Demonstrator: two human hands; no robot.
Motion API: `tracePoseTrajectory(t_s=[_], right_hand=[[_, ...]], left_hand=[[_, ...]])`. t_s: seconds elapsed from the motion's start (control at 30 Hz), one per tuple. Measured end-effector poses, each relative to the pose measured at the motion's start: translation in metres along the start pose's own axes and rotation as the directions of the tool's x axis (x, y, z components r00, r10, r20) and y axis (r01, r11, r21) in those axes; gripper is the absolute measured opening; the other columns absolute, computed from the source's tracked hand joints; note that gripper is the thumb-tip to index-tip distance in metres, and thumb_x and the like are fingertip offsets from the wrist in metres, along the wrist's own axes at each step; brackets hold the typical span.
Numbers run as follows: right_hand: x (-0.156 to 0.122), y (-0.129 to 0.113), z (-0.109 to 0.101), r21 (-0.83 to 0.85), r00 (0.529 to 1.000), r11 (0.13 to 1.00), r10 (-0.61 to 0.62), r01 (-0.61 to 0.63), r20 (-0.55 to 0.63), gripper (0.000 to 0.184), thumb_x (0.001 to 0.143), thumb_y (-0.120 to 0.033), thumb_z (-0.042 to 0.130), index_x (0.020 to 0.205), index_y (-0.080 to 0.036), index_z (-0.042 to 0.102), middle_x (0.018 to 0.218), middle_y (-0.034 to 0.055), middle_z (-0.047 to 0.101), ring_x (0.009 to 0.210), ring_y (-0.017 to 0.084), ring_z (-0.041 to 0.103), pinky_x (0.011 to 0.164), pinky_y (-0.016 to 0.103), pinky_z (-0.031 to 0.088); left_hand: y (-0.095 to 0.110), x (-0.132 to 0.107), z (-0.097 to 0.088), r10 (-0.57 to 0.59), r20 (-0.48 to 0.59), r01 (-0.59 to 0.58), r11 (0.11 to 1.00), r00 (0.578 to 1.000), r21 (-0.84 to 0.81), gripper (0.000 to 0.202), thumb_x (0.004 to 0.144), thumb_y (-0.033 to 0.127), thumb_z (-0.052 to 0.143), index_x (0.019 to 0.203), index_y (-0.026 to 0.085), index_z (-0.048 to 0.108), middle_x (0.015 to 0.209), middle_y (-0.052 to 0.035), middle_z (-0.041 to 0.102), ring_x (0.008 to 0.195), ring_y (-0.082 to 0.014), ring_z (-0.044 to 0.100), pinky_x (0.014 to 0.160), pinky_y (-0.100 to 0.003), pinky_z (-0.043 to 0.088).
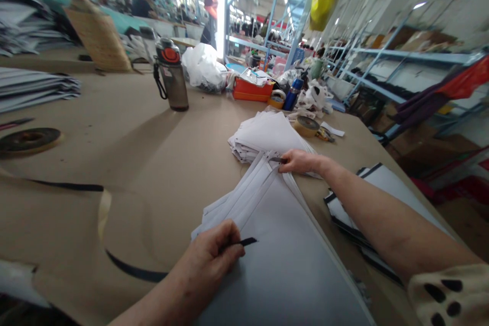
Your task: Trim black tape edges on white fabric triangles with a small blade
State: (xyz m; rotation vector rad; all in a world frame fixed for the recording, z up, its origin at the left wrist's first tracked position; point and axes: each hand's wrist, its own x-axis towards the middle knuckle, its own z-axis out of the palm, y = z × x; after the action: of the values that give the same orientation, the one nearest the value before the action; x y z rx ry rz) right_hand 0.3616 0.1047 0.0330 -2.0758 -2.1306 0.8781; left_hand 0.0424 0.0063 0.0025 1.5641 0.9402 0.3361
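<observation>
My left hand (214, 254) is closed in a pinch on a black tape (250, 241), whose short end sticks out past the fingertips. The tape trails away to the left and twists to show a pale yellowish side. Beneath that hand lies a stack of white-grey sheet panels (290, 260). At the stack's far corner, my right hand (300, 161) is closed around a small tool with a dark metal blade (276, 159); its exact kind is hard to make out. Just beyond is another pile of white panels (267, 135).
A tape roll (30, 138) lies at left, another roll (306, 125) at the back right. A drink bottle (173, 76), an orange box (252, 89) and a blue flask (293, 94) stand farther back. Black-edged panels (393, 198) lie at right near the table edge.
</observation>
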Motion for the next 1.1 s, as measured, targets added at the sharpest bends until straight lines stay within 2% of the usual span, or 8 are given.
tracePoseTrajectory(t_s=[0.13, 0.27, 0.4, 0.5, 0.6, 0.67, 0.77, 1.1], right_hand=[[-0.001, 0.01, 0.005, 0.007, 0.997, 0.998, 0.07, -0.07, 0.011, 0.018, 0.064, -0.033, 0.066, 0.061, -0.016, 0.066, 0.052, -0.0049, 0.049, 0.054, 0.01, 0.043, 0.056, 0.024, 0.031], [-0.001, 0.018, 0.024, 0.031, 0.975, 0.99, 0.144, -0.141, -0.167, 0.02, 0.062, -0.035, 0.068, 0.063, -0.015, 0.064, 0.056, -0.0034, 0.052, 0.058, 0.011, 0.046, 0.057, 0.024, 0.032], [-0.016, 0.016, 0.033, 0.098, 0.861, 0.979, 0.205, -0.181, -0.466, 0.022, 0.072, -0.032, 0.058, 0.082, -0.015, 0.065, 0.072, 0.0026, 0.06, 0.068, 0.014, 0.05, 0.063, 0.025, 0.035], [-0.04, -0.002, 0.038, 0.163, 0.808, 0.979, 0.196, -0.125, -0.556, 0.022, 0.077, -0.032, 0.052, 0.086, -0.015, 0.063, 0.075, 0.0031, 0.061, 0.069, 0.013, 0.052, 0.065, 0.025, 0.037], [-0.076, -0.035, 0.052, 0.414, 0.859, 0.909, 0.167, 0.056, -0.484, 0.025, 0.078, -0.039, 0.054, 0.082, -0.016, 0.062, 0.063, -0.0021, 0.051, 0.056, 0.009, 0.042, 0.054, 0.023, 0.034], [-0.103, -0.06, 0.063, 0.637, 0.917, 0.756, 0.134, 0.15, -0.375, 0.031, 0.076, -0.045, 0.059, 0.084, -0.016, 0.062, 0.055, -0.0054, 0.04, 0.048, 0.007, 0.031, 0.046, 0.022, 0.026], [-0.135, -0.09, 0.079, 0.778, 0.967, 0.614, 0.088, 0.136, -0.239, 0.035, 0.073, -0.047, 0.066, 0.089, -0.016, 0.063, 0.053, -0.0072, 0.036, 0.046, 0.006, 0.026, 0.044, 0.022, 0.021], [-0.155, -0.115, 0.099, 0.757, 0.963, 0.626, 0.03, 0.189, -0.266, 0.017, 0.076, -0.033, 0.062, 0.072, -0.017, 0.058, 0.06, -0.0036, 0.048, 0.052, 0.007, 0.036, 0.048, 0.021, 0.03]], left_hand=[[0.003, 0.007, -0.001, 0.003, 0.021, -0.003, 1.0, 1.0, 0.012, 0.015, 0.074, 0.029, 0.052, 0.065, 0.02, 0.044, 0.054, 0.0051, 0.044, 0.052, -0.0119, 0.038, 0.052, -0.023, 0.029], [0.005, 0.009, 0.0, 0.02, 0.026, -0.021, 1.0, 0.999, 0.014, 0.014, 0.073, 0.028, 0.052, 0.065, 0.02, 0.045, 0.054, 0.0052, 0.043, 0.053, -0.0116, 0.039, 0.051, -0.022, 0.03], [0.012, 0.005, 0.001, 0.003, -0.002, -0.003, 0.995, 1.0, -0.098, 0.016, 0.07, 0.03, 0.056, 0.064, 0.019, 0.046, 0.055, 0.0056, 0.042, 0.052, -0.0104, 0.04, 0.05, -0.021, 0.034], [0.02, 0.001, 0.005, -0.024, -0.028, 0.017, 0.973, 0.999, -0.228, 0.017, 0.068, 0.031, 0.058, 0.065, 0.019, 0.047, 0.055, 0.0056, 0.043, 0.05, -0.0099, 0.042, 0.046, -0.021, 0.037], [0.028, -0.002, 0.01, -0.01, -0.077, -0.012, 0.959, 0.997, -0.282, 0.017, 0.068, 0.03, 0.06, 0.065, 0.018, 0.048, 0.056, 0.0055, 0.043, 0.049, -0.0092, 0.044, 0.043, -0.019, 0.037], [0.033, -0.004, 0.012, 0.008, -0.102, -0.037, 0.959, 0.995, -0.282, 0.017, 0.069, 0.029, 0.062, 0.066, 0.018, 0.048, 0.057, 0.0053, 0.044, 0.049, -0.0088, 0.045, 0.042, -0.018, 0.037], [0.038, -0.009, 0.015, 0.038, -0.106, -0.066, 0.961, 0.994, -0.268, 0.017, 0.07, 0.028, 0.063, 0.067, 0.018, 0.049, 0.059, 0.0046, 0.047, 0.052, -0.0088, 0.047, 0.044, -0.018, 0.039], [0.043, -0.018, 0.016, 0.134, -0.068, -0.137, 0.99, 0.989, -0.041, 0.015, 0.074, 0.029, 0.059, 0.067, 0.017, 0.051, 0.058, 0.0043, 0.046, 0.053, -0.0087, 0.041, 0.048, -0.019, 0.033]])
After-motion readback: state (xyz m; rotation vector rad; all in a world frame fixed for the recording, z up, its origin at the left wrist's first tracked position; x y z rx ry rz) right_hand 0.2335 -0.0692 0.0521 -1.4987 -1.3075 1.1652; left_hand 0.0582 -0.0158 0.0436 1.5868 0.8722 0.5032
